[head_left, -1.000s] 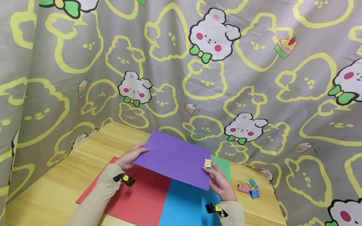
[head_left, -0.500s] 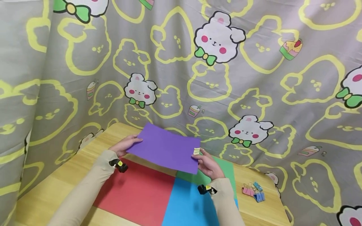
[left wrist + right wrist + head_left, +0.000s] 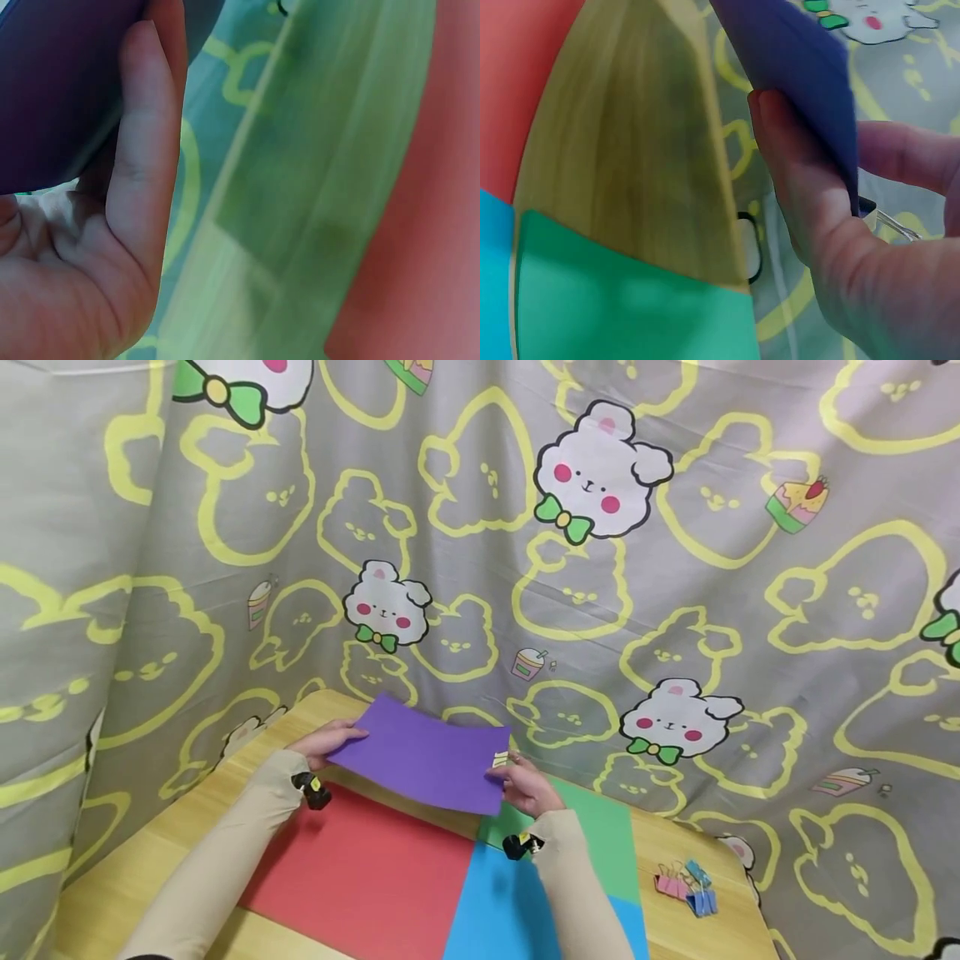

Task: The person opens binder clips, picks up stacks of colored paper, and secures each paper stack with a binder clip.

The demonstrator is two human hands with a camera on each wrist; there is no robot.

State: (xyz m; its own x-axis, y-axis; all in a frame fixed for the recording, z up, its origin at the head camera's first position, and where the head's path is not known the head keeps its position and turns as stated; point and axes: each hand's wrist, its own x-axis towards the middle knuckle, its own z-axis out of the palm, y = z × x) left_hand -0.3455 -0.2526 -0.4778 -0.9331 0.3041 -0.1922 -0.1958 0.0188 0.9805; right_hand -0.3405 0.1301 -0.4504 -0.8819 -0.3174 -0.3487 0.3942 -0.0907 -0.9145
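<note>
A purple sheet is held up above the far part of the table, bowed slightly downward in the middle. My left hand pinches its left edge, thumb on top and fingers beneath. At the opposite edge my right hand pinches the sheet just below a pale yellow binder clip fastened there. In the right wrist view the clip's wire handles stick out beside the hand. Under the raised sheet lie a red sheet, a blue sheet and a green sheet.
Pink binder clips and blue binder clips lie in a small pile on the wooden table at the right. A grey cartoon-patterned curtain hangs along the far and left edges of the table.
Both hands have carried the purple sheet away from me and a bit left, uncovering more of the green and blue sheets. The view has shifted slightly too.
</note>
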